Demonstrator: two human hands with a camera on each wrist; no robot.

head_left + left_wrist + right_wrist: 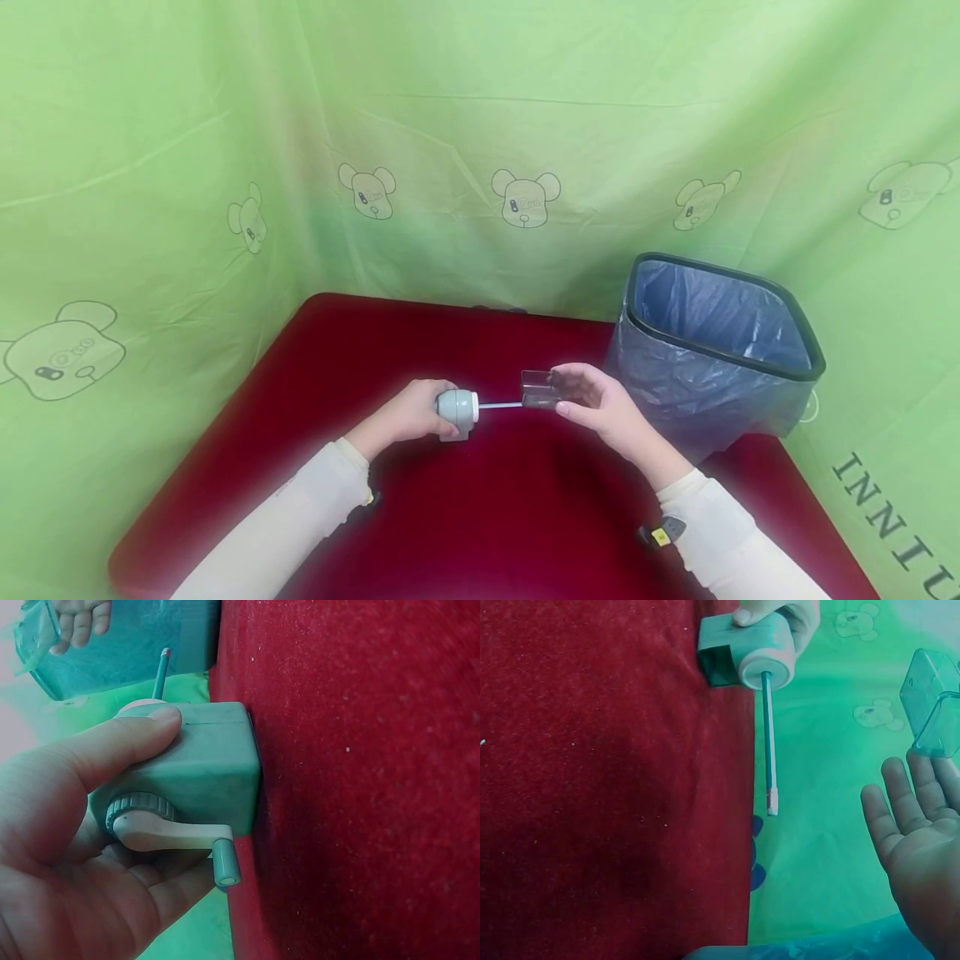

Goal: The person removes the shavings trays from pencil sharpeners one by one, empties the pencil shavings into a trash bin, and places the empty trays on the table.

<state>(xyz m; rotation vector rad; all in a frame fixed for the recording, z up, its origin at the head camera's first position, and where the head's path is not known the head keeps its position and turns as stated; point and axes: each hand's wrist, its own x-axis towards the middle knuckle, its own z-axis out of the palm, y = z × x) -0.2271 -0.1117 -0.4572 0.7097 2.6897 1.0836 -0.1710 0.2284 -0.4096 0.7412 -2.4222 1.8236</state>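
Observation:
In the head view, my left hand (408,410) grips a pale green crank pencil sharpener (454,407) above the table. A pencil (498,406) sticks out of its white front, pointing right, eraser end outward. The left wrist view shows the crank handle (176,834) at the back and the thumb on the body. To the right, my right hand (606,410) holds a clear plastic shavings drawer (537,388) by its fingertips, apart from the sharpener. A dark opening (721,666) shows in the sharpener's lower front. The right thumb is out of frame in the right wrist view.
A bin with a black rim (735,360) and a bluish liner bag (675,358) stands at the table's right rear, close to my right hand. Red cloth covers the table (360,350). Green curtains (450,125) with bear drawings hang around it.

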